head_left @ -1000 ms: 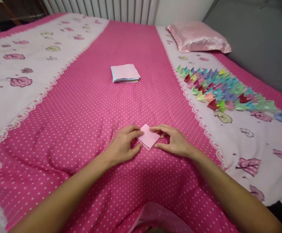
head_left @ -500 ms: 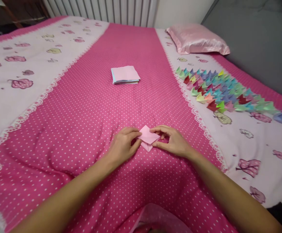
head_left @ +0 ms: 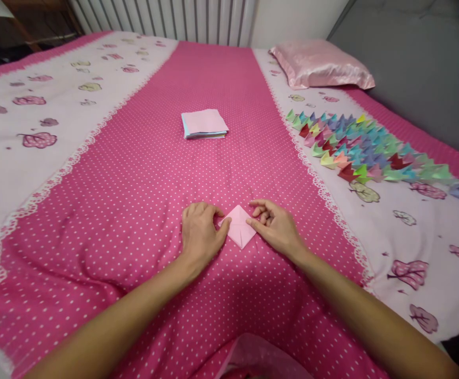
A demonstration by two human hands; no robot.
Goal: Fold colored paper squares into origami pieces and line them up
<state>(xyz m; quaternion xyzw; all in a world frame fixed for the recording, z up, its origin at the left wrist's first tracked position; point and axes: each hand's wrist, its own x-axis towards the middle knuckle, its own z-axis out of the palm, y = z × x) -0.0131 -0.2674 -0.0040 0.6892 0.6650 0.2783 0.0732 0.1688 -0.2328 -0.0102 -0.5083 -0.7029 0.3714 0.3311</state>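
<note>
A pink origami paper (head_left: 240, 227), folded into a small diamond with creases on its face, lies on the bedspread in front of me. My left hand (head_left: 202, 231) grips its left corner, thumb on top and fingertips partly hidden behind the edge. On the opposite side, my right hand (head_left: 276, 226) pinches the right corner, the thumb resting on the paper and the other fingers curled above.
A stack of square paper (head_left: 205, 122), pink on top, sits farther up the pink dotted bedspread (head_left: 142, 173). Rows of folded paper shapes (head_left: 366, 147) in many colours cover the right side. Behind them lies a pink satin pillow (head_left: 321, 64); a radiator (head_left: 166, 21) stands beyond the bed.
The upper paper flap, which overhung the lower part, now lies flat, giving one creased diamond. Both thumbs have shifted onto the paper's face, and the left fingers have moved back behind its edge.
</note>
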